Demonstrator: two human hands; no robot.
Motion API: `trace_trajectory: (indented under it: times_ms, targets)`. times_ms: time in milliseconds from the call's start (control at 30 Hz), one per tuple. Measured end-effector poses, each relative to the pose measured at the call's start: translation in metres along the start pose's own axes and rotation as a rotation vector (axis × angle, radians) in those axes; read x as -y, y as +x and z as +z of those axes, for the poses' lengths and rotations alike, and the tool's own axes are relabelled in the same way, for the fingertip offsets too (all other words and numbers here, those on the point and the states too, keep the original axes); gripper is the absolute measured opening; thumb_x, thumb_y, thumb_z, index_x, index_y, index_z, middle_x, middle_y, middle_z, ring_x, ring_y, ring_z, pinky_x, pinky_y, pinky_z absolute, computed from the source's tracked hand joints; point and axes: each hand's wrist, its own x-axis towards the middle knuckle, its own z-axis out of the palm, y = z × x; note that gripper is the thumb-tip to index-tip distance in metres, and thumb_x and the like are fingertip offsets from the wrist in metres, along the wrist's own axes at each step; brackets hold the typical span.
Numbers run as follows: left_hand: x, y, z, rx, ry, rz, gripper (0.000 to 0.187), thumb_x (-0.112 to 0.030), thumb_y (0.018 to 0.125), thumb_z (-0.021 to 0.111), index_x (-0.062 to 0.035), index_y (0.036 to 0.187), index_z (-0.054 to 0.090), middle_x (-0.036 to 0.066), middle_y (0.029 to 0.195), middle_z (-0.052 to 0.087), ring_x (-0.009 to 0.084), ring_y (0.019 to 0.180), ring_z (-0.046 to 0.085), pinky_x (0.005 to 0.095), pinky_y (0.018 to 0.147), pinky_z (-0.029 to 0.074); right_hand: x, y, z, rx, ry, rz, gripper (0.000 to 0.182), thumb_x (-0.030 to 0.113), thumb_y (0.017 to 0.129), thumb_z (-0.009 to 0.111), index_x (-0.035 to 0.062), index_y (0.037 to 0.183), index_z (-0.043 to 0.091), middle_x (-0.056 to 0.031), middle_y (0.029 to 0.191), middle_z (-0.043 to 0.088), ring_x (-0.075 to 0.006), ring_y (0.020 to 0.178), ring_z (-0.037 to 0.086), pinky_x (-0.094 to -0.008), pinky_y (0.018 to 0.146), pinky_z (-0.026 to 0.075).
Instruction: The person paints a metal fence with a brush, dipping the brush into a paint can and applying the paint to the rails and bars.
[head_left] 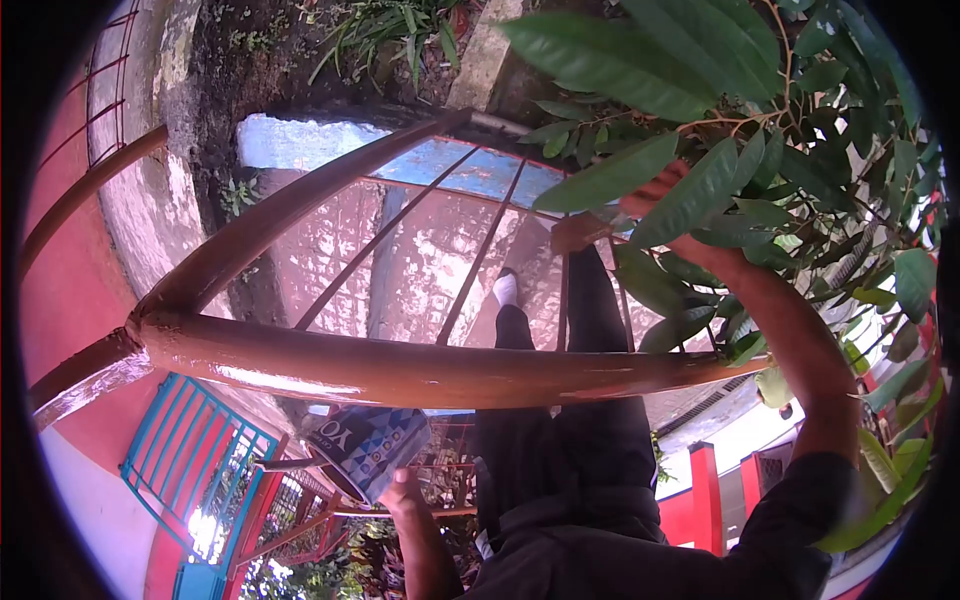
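My left hand (400, 492) grips the lower edge of a blue patterned container (372, 445) with pale lettering, below a thick brown rail (400, 372). The thumb shows on the container's side. On the right, my right arm reaches over the rail among large green leaves (690, 195). My right hand (655, 195) is partly hidden behind those leaves, close to the thin bars beyond the rail. Its fingers look bent, but what they hold, if anything, cannot be made out. The rail's brown paint has a glossy shine.
Thin bars (480, 255) join the main rail to a curved upper rail (320, 190). A pale blue ledge (300, 143) and a patchy wall lie beyond. A turquoise metal frame (205, 450) stands lower left. Red posts (706, 495) are at lower right.
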Motion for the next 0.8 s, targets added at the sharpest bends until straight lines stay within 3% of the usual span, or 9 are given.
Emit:
trace_trajectory:
  times_ms: [200,267,300,367,533,567,600,700,800]
  targets:
    - [0.029,0.007,-0.023,-0.043,0.211,0.114,0.101,-0.05,0.081,0.088,-0.004,0.157,0.04,0.014,0.152,0.053,0.0333,0.131,0.059,0.0526,0.111,0.05,0.033,-0.033,0.004,0.205,0.776,0.572,0.009,0.021,0.095,0.066,0.0168,0.102,0.062,-0.0014,0.104,0.053,-0.0203,0.113,0.055,-0.0448,0.118,0.038]
    - [0.033,0.006,-0.024,0.03,0.433,0.126,0.109,-0.077,0.094,0.068,0.0033,0.16,0.035,0.019,0.151,0.054,0.033,0.13,0.058,0.0486,0.108,0.051,0.01,-0.019,-0.026,0.167,0.815,0.512,0.013,0.022,0.096,0.067,0.0168,0.108,0.065,-0.0031,0.109,0.058,-0.0225,0.116,0.058,-0.0455,0.117,0.04]
    - [0.025,0.015,-0.004,-0.017,0.324,0.109,0.109,-0.078,0.094,0.067,0.0043,0.159,0.036,0.019,0.149,0.056,0.0332,0.129,0.059,0.0492,0.107,0.051,-0.009,-0.004,-0.052,0.127,0.861,0.46,0.018,0.023,0.096,0.069,0.0169,0.113,0.068,-0.0047,0.114,0.063,-0.0247,0.12,0.061,-0.0463,0.116,0.042]
    - [0.022,0.013,-0.005,-0.008,0.34,0.079,0.108,-0.077,0.095,0.067,0.0042,0.158,0.037,0.019,0.149,0.056,0.0331,0.128,0.059,0.0492,0.107,0.051,-0.033,0.024,-0.086,0.045,0.953,0.358,0.028,0.025,0.097,0.072,0.017,0.123,0.075,-0.008,0.125,0.073,-0.029,0.127,0.067,-0.0477,0.114,0.047]
    - [0.031,0.008,-0.007,-0.044,0.348,0.102,0.103,-0.075,0.097,0.067,0.004,0.157,0.04,0.019,0.149,0.056,0.0329,0.128,0.059,0.0492,0.106,0.051,-0.048,0.069,-0.104,0.012,0.783,0.272,0.031,0.016,0.091,0.074,0.0169,0.121,0.078,-0.0114,0.12,0.073,-0.0356,0.124,0.066,-0.0524,0.109,0.049]
    - [0.031,0.007,-0.01,-0.063,0.252,0.039,0.095,-0.057,0.087,0.078,0.0003,0.155,0.043,0.016,0.146,0.057,0.0328,0.128,0.06,0.05,0.107,0.051,-0.053,0.079,-0.11,-0.089,0.715,0.242,0.037,0.013,0.09,0.075,0.015,0.127,0.077,-0.0142,0.117,0.074,-0.0384,0.118,0.067,-0.0554,0.105,0.05]
    - [0.031,0.005,-0.015,-0.08,0.155,-0.025,0.094,-0.039,0.077,0.09,-0.0034,0.153,0.047,0.013,0.143,0.059,0.0326,0.127,0.061,0.0508,0.109,0.051,-0.055,0.087,-0.113,-0.088,0.713,0.24,0.037,0.013,0.09,0.075,0.015,0.127,0.077,-0.0142,0.117,0.074,-0.0384,0.118,0.067,-0.0554,0.105,0.05]
    - [0.048,-0.011,-0.036,-0.097,0.155,-0.163,0.09,-0.039,0.078,0.09,-0.0041,0.151,0.049,0.013,0.142,0.059,0.0314,0.126,0.061,0.0507,0.108,0.051,-0.063,0.103,-0.101,-0.035,0.692,0.277,0.035,0.008,0.085,0.074,0.0157,0.118,0.076,-0.0104,0.114,0.072,-0.0373,0.119,0.065,-0.0555,0.102,0.05]
    - [0.022,0.011,0.011,-0.086,0.028,-0.078,0.085,-0.041,0.082,0.087,-0.0034,0.149,0.05,0.012,0.138,0.062,0.031,0.122,0.063,0.0492,0.105,0.052,-0.065,0.1,-0.081,-0.211,0.645,0.263,0.028,0.004,0.081,0.072,0.0137,0.108,0.073,-0.0046,0.11,0.069,-0.032,0.119,0.062,-0.0522,0.102,0.049]
